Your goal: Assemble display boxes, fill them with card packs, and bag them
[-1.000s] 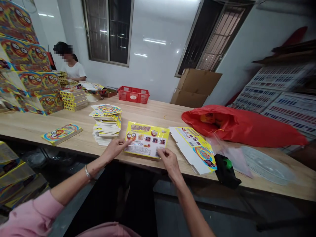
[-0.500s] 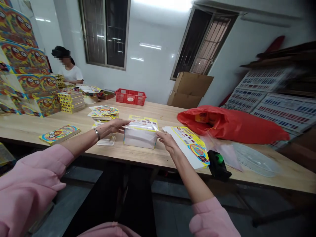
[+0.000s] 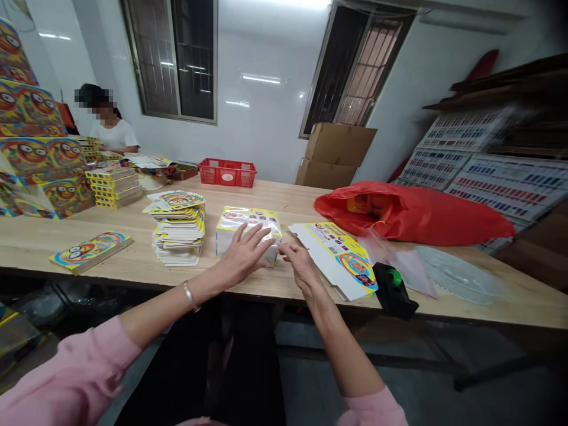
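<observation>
Spread open, the left hand lies palm down with its fingers across the film-wrapped box, pressing on it rather than gripping it. The right hand has its fingertips drawn together at the box's near right corner; whether they pinch the film or only touch it is too fine to tell.

In the head view, the box sits on the wooden table, between the stack of printed cards and a flat yellow carton blank. Its pale side faces the person, and its yellow printed face lies upward under the clear wrap.

The flat left hand looks well placed: it steadies the box, so the corner can be worked without the box skidding. Light, even pressure would best spare the card from denting, and fingertips kept close to the edge give the finest control of the wrap.

Just right of the blank stands a black tool with a green knob, beside a clear plastic sheet and a red bag. Farther along the table are a red basket and a co-worker in a white shirt, near piled yellow boxes.
</observation>
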Motion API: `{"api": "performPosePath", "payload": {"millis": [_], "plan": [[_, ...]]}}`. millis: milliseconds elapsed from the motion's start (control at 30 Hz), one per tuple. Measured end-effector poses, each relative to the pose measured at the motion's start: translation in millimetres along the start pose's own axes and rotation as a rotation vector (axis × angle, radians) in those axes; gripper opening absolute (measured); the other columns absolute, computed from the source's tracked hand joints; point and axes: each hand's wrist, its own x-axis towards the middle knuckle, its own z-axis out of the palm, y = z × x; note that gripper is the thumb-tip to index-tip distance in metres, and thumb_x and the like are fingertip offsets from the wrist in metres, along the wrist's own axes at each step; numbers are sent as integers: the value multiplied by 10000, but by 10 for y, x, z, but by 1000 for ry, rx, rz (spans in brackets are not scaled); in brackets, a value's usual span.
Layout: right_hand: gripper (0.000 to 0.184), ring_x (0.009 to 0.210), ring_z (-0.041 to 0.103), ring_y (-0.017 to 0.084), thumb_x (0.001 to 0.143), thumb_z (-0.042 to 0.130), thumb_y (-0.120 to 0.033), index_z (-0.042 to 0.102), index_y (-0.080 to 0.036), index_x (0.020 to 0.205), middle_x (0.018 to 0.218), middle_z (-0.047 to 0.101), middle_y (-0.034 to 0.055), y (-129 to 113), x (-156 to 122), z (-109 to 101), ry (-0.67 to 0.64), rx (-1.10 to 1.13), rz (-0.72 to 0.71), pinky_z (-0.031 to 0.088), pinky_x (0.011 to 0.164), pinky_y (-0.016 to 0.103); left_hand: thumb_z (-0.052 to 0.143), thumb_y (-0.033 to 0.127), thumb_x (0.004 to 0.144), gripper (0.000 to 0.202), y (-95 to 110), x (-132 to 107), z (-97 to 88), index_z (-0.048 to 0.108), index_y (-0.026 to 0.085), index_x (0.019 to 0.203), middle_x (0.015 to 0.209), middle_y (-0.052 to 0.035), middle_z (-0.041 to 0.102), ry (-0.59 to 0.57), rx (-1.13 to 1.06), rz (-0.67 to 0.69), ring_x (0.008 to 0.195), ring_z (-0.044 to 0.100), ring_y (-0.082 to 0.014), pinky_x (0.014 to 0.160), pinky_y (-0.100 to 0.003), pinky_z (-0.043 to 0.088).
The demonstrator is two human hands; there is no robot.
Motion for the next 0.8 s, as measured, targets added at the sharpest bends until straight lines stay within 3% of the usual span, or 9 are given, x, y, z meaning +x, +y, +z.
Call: {"api": "performPosePath", "payload": {"millis": [67,133,233,300,333,433,533,600,800], "plan": [[378,770,598,192,695,729,-568,718,-191,674,730,671,25,3,-4,-23,-14,19,-7,449,720,311,549,224,907,187,-62,168,154,696,246,1020,1179,-100,686,-20,9,21,1284,520,-299,1207,-523,112],[365,783,611,195,718,723,-554,724,-190,749,773,679,35,22,-13,-88,-4,26,-28,476,724,318,487,234,932,222,-167,268,249,702,242,875,957,-83,714,-22,-6,-12,1062,621,-277,1164,-515,214],[425,759,623,165,684,784,-468,721,-224,1027,1136,685,79,53,0,-226,38,-5,-181,513,725,328,522,316,921,215,-290,305,280,707,236,846,873,-82,707,38,-83,-115,889,626,-260,998,-455,400],[494,740,618,132,705,783,-389,686,-281,1178,1403,557,83,55,55,-294,-20,-53,-307,526,775,334,560,350,902,206,-321,314,255,716,234,835,866,-84,714,75,-157,-167,846,622,-254,893,-401,447],[494,737,615,125,739,757,-367,672,-300,1221,1437,532,74,50,100,-310,-74,-73,-345,528,800,335,574,357,895,203,-328,328,238,719,235,822,856,-79,718,78,-192,-188,825,621,-248,860,-382,453],[455,742,614,141,822,683,-353,650,-299,1272,1228,661,53,37,289,-294,-237,-101,-368,530,776,321,608,383,878,202,-352,408,187,726,234,807,829,-54,721,15,-264,-234,779,619,-228,784,-334,452],[261,808,621,169,843,662,-375,740,-263,1066,1022,685,38,48,478,-239,-328,-127,-409,524,727,302,612,411,869,222,-405,493,152,724,224,825,816,-41,712,-39,-307,-274,768,616,-215,735,-308,445],[193,823,620,177,849,654,-394,760,-247,915,980,666,41,68,556,-211,-350,-123,-428,523,702,295,614,433,857,241,-439,526,135,711,216,816,809,-40,700,-51,-348,-305,766,610,-209,720,-300,441],[207,774,591,156,880,621,-393,712,-218,816,894,629,32,88,585,-187,-333,-136,-435,498,651,267,557,486,879,336,-456,572,108,668,170,851,790,-34,653,-147,-357,-356,750,581,-172,697,-275,445]]}}
